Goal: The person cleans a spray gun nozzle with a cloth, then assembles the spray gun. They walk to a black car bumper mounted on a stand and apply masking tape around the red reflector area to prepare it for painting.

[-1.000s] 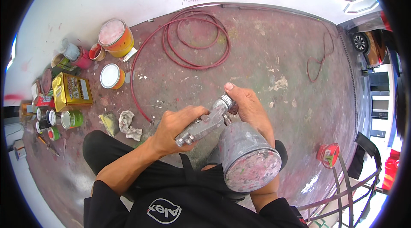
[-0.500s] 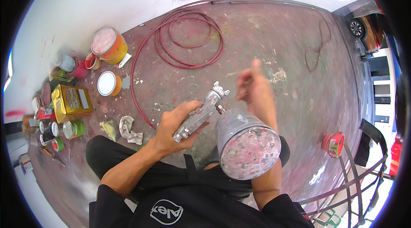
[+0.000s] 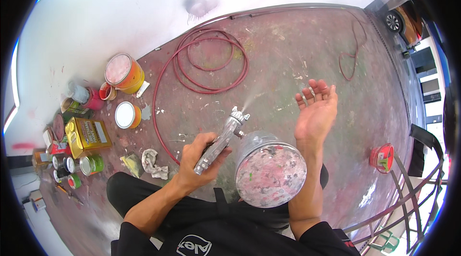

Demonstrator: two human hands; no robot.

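Note:
My left hand (image 3: 194, 160) is wrapped round the silver spray gun (image 3: 222, 143), its nozzle pointing away from me. A faint pale mist (image 3: 253, 101) trails from the nozzle. Joined to the gun's side is a round paint cup (image 3: 270, 175), its face stained pink, white and grey. To the right of the cup, my right hand (image 3: 317, 114) is raised with its palm turned up and its fingers spread slightly, holding nothing. The trigger is hidden by my left hand.
A red air hose (image 3: 247, 66) lies coiled on the paint-stained floor and runs toward my left knee. Paint tins and buckets, among them a yellow can (image 3: 89, 136), stand at the left. A crumpled rag (image 3: 153, 164) lies near my knee; a red pail (image 3: 382, 156) stands right.
My right hand has moved right, away from the nozzle, and turned palm up with fingers spread. Mist now shows at the nozzle. The gun has shifted slightly left and down in view.

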